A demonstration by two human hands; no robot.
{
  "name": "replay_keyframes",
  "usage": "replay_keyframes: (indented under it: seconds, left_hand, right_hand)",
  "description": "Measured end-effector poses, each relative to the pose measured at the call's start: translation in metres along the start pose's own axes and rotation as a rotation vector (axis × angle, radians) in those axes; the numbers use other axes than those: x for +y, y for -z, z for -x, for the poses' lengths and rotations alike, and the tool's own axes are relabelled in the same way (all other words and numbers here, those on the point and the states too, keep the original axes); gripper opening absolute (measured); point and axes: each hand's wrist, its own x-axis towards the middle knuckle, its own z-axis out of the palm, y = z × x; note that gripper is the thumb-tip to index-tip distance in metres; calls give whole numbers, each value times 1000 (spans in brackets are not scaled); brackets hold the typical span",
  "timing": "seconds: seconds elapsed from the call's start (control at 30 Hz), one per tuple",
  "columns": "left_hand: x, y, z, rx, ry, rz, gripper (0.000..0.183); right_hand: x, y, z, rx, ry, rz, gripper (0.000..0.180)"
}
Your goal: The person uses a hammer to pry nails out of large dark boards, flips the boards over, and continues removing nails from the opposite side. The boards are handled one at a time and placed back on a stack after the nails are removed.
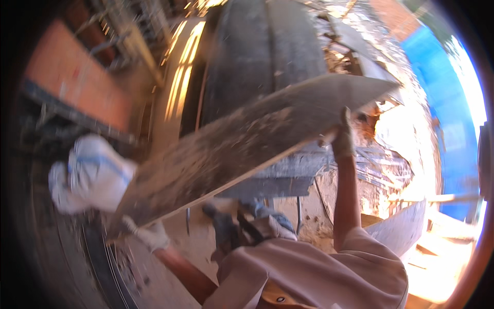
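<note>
A long, dirty wooden board (231, 143) with a pointed far end slants across the view in front of my chest. My left hand (148, 233), in a pale work glove, grips its lower left end. On the right, my gloved right hand (342, 137) holds the board's near edge close to the pointed end, thumb laid over its face. Under and beyond the board lies a stack of dark panels (270, 46), partly hidden by it.
White sacks (96, 174) stand at the left, by the board's end. An orange panel (77, 77) is at the upper left, blue sheeting (444, 89) at the right. Broken boards and debris (370, 166) lie right of the stack. A curved panel (401, 228) is at the lower right.
</note>
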Motion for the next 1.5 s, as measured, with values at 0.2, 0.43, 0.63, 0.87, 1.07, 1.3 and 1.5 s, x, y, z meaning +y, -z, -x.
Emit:
replay_keyframes:
  seconds: [0.2,0.43,0.63,0.87,1.07,1.3,1.5]
  left_hand:
    - [-45,116,102,191,135,-100,44]
    - [-74,210,139,219,137,-166,32]
    - [-76,221,150,395,-10,-114,23]
    - [-112,245,108,635,-137,-82,15]
    - [-119,253,96,876,-208,142,19]
    - [-117,285,105,1231,-476,272,10]
    - [-98,371,179,1480,-672,500,8]
  right_hand:
    - [58,142,58,-1,-366,93,43]
    - [85,157,93,-98,-417,232,40]
    - [84,76,78,1,-331,485,34]
    - [163,-27,-37,-251,-336,563,38]
    - [242,-170,-129,-734,-520,592,27]
    - [396,-385,-61,-922,-740,607,27]
    - [479,-534,147,-1451,-790,695,37]
